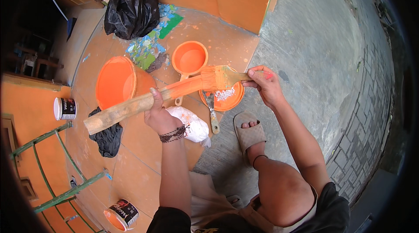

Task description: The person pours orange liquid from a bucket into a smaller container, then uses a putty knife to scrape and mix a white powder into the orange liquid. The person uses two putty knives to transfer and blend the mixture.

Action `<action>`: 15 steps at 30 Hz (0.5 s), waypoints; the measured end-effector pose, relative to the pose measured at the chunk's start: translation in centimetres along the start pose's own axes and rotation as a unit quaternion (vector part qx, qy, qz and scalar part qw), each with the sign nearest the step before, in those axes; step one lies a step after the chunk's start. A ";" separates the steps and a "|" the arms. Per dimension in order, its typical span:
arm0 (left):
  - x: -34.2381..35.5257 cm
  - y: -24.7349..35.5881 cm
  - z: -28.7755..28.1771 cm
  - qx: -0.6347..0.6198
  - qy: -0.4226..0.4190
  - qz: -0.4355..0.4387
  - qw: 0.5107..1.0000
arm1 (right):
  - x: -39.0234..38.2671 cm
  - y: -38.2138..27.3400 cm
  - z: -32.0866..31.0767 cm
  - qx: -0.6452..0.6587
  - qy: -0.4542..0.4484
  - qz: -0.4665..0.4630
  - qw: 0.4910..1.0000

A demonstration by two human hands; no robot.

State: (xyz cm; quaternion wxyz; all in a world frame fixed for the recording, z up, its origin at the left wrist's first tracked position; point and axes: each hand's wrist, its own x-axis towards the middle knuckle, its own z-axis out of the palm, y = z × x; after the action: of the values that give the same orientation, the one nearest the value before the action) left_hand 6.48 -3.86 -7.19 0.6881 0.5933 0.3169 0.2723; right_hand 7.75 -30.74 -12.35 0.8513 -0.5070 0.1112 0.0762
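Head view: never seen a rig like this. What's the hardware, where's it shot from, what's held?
There is no machine here: these are a person's own bare hands. The picture comes from the left of two wide fisheye cameras worn on the head, looking down, so straight edges bend near the rim. Picture left is the person's left.

The left hand grips a wooden stick, orange toward its far end. The right hand holds a paintbrush, its orange bristles apparently against that end.

On the tiled floor below are an orange bucket, an orange dipper, a scraper and a black plastic bag.
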 end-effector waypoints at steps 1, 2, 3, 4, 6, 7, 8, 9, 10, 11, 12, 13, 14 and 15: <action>0.3 -0.4 -0.4 0.005 -0.003 -0.003 1.000 | 0.2 0.2 -0.2 -0.011 0.005 0.002 1.000; 0.3 -0.4 -0.5 0.011 -0.006 -0.006 1.000 | 0.4 0.4 -0.6 -0.022 0.009 0.004 1.000; 0.3 -0.3 -0.6 0.010 -0.006 -0.004 1.000 | 0.5 0.6 -1.0 -0.033 0.014 0.007 0.999; 0.2 -0.1 -0.7 0.009 -0.007 -0.002 1.000 | 0.8 0.8 -1.5 -0.040 0.019 0.007 0.999; 0.1 0.6 -0.6 0.006 0.002 -0.020 1.000 | 1.3 1.0 -2.2 -0.055 0.031 0.009 0.998; 0.2 1.1 -0.6 0.005 0.012 -0.040 0.999 | 1.4 1.1 -2.5 -0.059 0.039 0.008 0.997; 0.5 1.5 -0.7 0.004 0.023 -0.059 0.998 | 1.4 1.0 -2.4 -0.063 0.044 0.006 0.997; 0.8 1.2 -1.0 -0.004 0.022 -0.043 0.999 | 1.5 1.0 -2.4 -0.066 0.050 0.005 0.997; 1.2 0.6 -1.4 -0.012 0.022 -0.028 0.999 | 1.5 0.9 -2.2 -0.075 0.054 0.003 0.996; 1.3 0.4 -1.4 -0.021 0.019 -0.014 0.999 | 1.4 0.7 -2.3 -0.086 0.060 0.000 0.994; 1.3 0.4 -1.5 -0.020 0.024 -0.013 0.999 | 1.3 0.6 -2.4 -0.097 0.066 -0.003 0.993; 1.3 0.5 -1.5 -0.020 0.028 -0.012 0.999 | 1.2 0.4 -2.6 -0.100 0.073 -0.003 0.992; 1.3 0.7 -1.6 -0.020 0.033 -0.011 0.999 | 1.0 0.3 -3.0 -0.102 0.079 -0.003 0.992; 1.4 0.8 -1.7 -0.004 0.036 -0.016 0.999 | 0.8 0.3 -3.2 -0.105 0.085 -0.003 0.991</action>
State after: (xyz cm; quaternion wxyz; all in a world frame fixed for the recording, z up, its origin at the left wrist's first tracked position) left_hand 6.11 -1.60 -6.70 0.6826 0.5753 0.3502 0.2837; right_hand 8.14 -33.40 -14.26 0.7813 -0.5982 0.1730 0.0421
